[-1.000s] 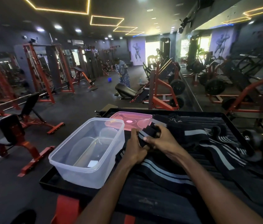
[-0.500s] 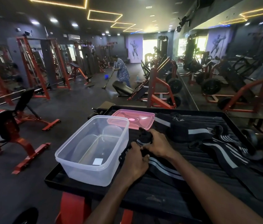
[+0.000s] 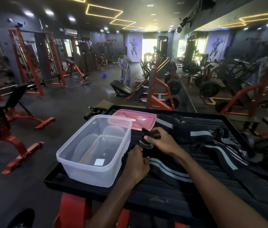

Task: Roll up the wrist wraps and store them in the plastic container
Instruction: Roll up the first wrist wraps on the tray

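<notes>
On black tray [image 3: 84, 186], beside clear plastic container [image 3: 95, 150]: same spot as half a second back, roll slightly fatter; both hands gripping wrist wrap [image 3: 146, 144], right hand [image 3: 161, 142] pinching rolled end, left hand [image 3: 136, 163] clamping strap; unrolled tail trailing rightward toward viewer

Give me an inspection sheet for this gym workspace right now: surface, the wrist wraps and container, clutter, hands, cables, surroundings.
Surface: black ribbed tray top on a red stand.
Job's things: clear plastic container open, holding no wraps; pink lid lies behind it; partly rolled wrist wrap in the hands; loose wrist wraps spread unrolled to the right.
Clutter: nothing seen.
Grippers: left hand holds the wrap's flat tail; right hand grips the rolled end.
Cables: nothing seen.
Surroundings: red gym benches and machines; a person mopping far off; blue bucket.
</notes>
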Tool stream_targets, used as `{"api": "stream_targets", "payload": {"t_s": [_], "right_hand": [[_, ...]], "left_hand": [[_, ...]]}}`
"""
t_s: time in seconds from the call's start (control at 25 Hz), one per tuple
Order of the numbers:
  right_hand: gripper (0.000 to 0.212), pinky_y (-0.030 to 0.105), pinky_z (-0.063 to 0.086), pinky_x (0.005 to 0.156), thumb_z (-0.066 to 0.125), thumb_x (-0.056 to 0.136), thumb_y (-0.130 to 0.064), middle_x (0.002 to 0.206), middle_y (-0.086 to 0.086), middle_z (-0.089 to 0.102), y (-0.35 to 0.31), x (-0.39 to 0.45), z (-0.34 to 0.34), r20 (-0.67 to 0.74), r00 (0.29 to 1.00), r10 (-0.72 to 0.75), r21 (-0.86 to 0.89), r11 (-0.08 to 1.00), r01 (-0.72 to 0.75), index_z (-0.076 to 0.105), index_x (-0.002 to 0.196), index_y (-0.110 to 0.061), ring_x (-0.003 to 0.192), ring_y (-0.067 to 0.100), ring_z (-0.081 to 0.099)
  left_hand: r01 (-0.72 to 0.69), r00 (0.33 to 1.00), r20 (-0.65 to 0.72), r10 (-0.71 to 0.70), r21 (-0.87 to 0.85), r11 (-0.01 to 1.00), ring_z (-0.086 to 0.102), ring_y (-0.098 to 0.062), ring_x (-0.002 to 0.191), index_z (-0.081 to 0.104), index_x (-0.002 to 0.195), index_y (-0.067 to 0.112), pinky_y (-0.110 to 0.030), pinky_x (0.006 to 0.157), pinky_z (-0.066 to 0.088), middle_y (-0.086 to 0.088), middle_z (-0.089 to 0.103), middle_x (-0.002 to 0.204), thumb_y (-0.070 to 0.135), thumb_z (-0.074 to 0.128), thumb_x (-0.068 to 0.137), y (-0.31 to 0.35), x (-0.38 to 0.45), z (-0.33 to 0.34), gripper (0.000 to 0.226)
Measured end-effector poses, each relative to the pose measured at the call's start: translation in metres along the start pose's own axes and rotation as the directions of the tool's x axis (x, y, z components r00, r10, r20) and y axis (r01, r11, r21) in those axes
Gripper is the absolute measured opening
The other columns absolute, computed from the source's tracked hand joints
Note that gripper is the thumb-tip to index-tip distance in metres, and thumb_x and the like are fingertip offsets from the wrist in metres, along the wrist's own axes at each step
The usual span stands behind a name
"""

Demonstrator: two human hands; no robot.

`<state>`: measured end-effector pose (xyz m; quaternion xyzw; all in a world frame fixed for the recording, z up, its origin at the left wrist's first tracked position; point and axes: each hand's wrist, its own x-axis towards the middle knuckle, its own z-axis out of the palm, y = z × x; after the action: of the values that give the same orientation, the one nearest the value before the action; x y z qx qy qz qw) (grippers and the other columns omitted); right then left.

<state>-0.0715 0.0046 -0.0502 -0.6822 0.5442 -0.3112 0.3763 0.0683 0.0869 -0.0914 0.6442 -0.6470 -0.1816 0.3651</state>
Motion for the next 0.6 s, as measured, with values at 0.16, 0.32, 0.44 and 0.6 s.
{"api": "stream_targets", "payload": {"t_s": [0.16, 0.32, 0.44, 0.6], "right_hand": [[0.033, 0.048, 0.057, 0.075, 0.058, 0.085, -0.041, 0.066, -0.001, 0.070, 0.005, -0.017, 0.001, -0.274, 0.947, 0.170, 0.041, 0.985, -0.165, 0.067, 0.069, -0.013, 0.068, 0.023, 0.067], [0.025, 0.032, 0.044, 0.060, 0.069, 0.077, -0.033, 0.069, 0.001, 0.066, 0.011, -0.041, 0.006, -0.089, 0.978, 0.189, -0.138, 0.970, -0.200, 0.067, 0.069, -0.009, 0.069, 0.023, 0.065], [0.028, 0.027, 0.038, 0.061, 0.078, 0.075, -0.032, 0.069, 0.003, 0.058, 0.005, -0.044, 0.000, 0.088, 0.979, 0.182, -0.188, 0.969, -0.163, 0.063, 0.067, -0.009, 0.067, 0.016, 0.053], [0.015, 0.030, 0.043, 0.074, 0.076, 0.069, -0.023, 0.075, 0.004, 0.058, -0.006, -0.055, -0.021, 0.148, 0.975, 0.168, -0.059, 0.985, -0.161, 0.065, 0.075, -0.014, 0.075, 0.014, 0.054]], "left_hand": [[-0.039, 0.999, -0.003, 0.039, 0.051, 0.998, 0.057, -0.022, 0.098, 0.055, 0.099, 0.012, -0.032, 0.084, 0.045, -0.006, 0.061, 0.103, 0.019, 0.058, 0.091, -0.004, 0.001, 0.005, 0.011], [-0.087, 0.996, 0.002, 0.088, 0.150, 0.985, 0.059, -0.025, 0.094, 0.060, 0.091, 0.012, -0.034, 0.080, 0.047, -0.009, 0.064, 0.098, 0.015, 0.055, 0.089, -0.001, -0.001, 0.006, 0.007], [-0.130, 0.991, 0.002, 0.130, 0.130, 0.983, 0.061, -0.029, 0.092, 0.064, 0.087, 0.009, -0.040, 0.082, 0.049, -0.011, 0.065, 0.095, 0.008, 0.050, 0.087, 0.005, -0.005, 0.007, 0.014], [-0.143, 0.987, -0.076, 0.143, 0.012, 0.990, 0.062, -0.021, 0.089, 0.061, 0.103, 0.013, -0.036, 0.081, 0.051, -0.004, 0.067, 0.094, 0.008, 0.049, 0.089, 0.012, -0.011, 0.006, 0.019]]}}
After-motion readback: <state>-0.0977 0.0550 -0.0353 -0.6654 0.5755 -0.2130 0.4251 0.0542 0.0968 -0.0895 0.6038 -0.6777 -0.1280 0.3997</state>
